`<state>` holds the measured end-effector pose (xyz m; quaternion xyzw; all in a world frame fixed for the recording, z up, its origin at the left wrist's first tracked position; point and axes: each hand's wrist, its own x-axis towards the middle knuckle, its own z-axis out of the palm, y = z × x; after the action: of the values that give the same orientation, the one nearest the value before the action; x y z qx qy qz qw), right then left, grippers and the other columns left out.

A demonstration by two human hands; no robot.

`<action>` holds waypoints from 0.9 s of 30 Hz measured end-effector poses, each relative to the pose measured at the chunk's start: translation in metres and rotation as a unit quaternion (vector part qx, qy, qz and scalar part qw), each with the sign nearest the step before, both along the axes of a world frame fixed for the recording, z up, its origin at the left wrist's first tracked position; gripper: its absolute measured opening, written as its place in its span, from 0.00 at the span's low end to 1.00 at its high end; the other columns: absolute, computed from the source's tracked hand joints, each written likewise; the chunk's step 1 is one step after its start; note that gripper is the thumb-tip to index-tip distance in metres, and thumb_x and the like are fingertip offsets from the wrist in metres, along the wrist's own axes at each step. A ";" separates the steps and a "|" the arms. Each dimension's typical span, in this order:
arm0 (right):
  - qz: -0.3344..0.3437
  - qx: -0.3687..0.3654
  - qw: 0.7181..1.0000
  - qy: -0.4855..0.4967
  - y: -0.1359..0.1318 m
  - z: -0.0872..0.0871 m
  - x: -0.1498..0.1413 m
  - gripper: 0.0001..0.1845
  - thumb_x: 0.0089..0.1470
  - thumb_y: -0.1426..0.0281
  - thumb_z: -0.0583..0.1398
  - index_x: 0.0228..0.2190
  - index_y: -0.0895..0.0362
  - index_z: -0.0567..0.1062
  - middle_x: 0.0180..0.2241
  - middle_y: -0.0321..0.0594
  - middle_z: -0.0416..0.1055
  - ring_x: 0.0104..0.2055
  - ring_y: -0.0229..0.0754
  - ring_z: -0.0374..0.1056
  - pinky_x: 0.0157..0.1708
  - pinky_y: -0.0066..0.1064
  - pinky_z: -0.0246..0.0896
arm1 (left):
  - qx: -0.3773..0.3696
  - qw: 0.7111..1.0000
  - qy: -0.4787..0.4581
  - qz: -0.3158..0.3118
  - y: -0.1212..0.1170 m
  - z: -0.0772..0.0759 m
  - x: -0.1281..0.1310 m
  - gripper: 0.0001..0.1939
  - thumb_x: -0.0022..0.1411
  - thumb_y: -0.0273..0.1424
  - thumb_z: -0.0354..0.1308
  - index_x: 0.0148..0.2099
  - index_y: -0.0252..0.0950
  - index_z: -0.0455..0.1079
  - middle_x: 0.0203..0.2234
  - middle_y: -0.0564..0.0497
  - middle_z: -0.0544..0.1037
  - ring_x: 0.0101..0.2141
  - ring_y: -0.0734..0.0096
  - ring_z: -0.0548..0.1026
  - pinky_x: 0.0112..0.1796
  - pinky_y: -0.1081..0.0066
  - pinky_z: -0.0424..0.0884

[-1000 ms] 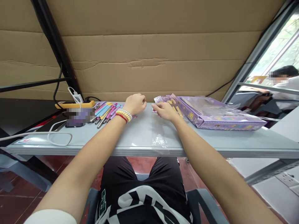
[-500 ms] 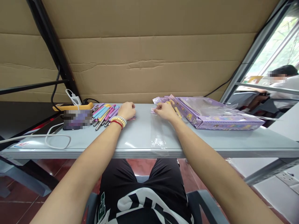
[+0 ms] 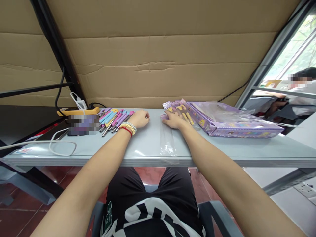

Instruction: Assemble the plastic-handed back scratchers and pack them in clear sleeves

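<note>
My left hand (image 3: 140, 118) rests on the grey table (image 3: 222, 146) with its fingers curled shut, just right of a pile of coloured-handled tools (image 3: 114, 118); what it holds, if anything, is hidden. My right hand (image 3: 172, 119) lies with fingers stretched out on the far end of a clear plastic sleeve (image 3: 167, 141), touching small purple packets (image 3: 172, 105). The sleeve runs from that hand to the table's front edge.
A flat purple box (image 3: 232, 124) with loose clear film on it lies at the right. At the left are a yellow power strip (image 3: 79, 111) with a charger, a blurred item (image 3: 82, 124) and a white cable loop (image 3: 59, 148). Cardboard (image 3: 158, 59) stands behind. Another person (image 3: 298, 92) sits far right.
My left hand moved left to the tools, then came back a little toward the middle. My right hand went from a pinch to lying flat on the sleeve's far end.
</note>
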<state>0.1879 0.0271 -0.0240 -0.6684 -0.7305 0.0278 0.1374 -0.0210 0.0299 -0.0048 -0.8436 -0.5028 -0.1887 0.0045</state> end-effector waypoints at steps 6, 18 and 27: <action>0.030 -0.012 0.999 0.007 -0.001 0.003 -0.001 0.26 0.56 0.60 0.56 0.54 0.58 0.72 0.52 0.49 0.72 0.56 0.55 0.64 0.58 0.47 0.52 | -0.016 1.000 0.018 -0.009 0.000 -0.002 0.002 0.17 0.58 0.35 0.51 0.43 0.34 0.76 0.43 0.43 0.79 0.43 0.59 0.75 0.45 0.66 0.70; 0.126 -0.030 0.991 0.021 -0.007 0.006 -0.008 0.23 0.54 0.61 0.61 0.49 0.60 0.75 0.46 0.47 0.75 0.44 0.44 0.71 0.40 0.29 0.61 | -0.050 0.996 0.058 -0.040 -0.009 0.001 0.008 0.23 0.58 0.44 0.52 0.49 0.35 0.73 0.46 0.43 0.77 0.46 0.59 0.74 0.46 0.68 0.69; 0.132 -0.023 0.991 -0.009 -0.008 0.006 -0.009 0.10 0.52 0.66 0.59 0.29 0.57 0.80 0.31 0.43 0.78 0.31 0.42 0.70 0.31 0.30 0.58 | -0.073 0.995 0.049 -0.051 -0.011 0.000 0.010 0.23 0.58 0.44 0.53 0.49 0.34 0.73 0.45 0.42 0.78 0.45 0.58 0.75 0.45 0.67 0.68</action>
<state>0.1790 0.0192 -0.0183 -0.5689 -0.8130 0.0568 0.1105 -0.0107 0.0186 -0.0044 -0.8744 -0.4707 -0.1101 -0.0421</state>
